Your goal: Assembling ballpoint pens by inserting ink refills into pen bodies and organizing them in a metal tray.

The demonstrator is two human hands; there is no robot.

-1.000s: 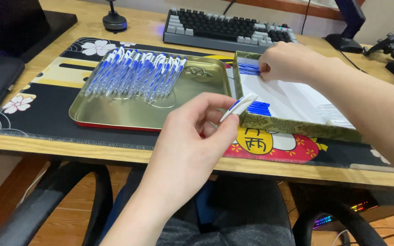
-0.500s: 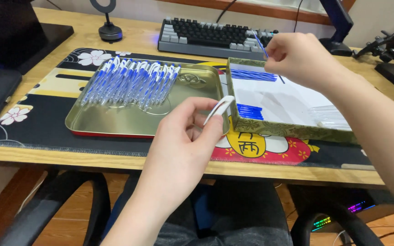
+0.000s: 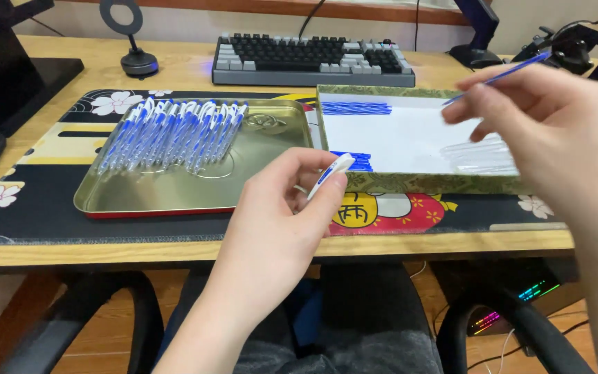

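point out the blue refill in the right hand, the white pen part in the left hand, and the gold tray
blue refill [image 3: 500,73], head view, middle of the thin rod
white pen part [image 3: 331,172], head view, its white and blue body above the fingertips
gold tray [image 3: 264,181], head view, bare floor right of the pens

My feed is evenly and softly lit from above, with sheen on the shallow gold metal tray, only faint shadows on the wooden table, the nearer right hand slightly soft, and darkness below the table edge.
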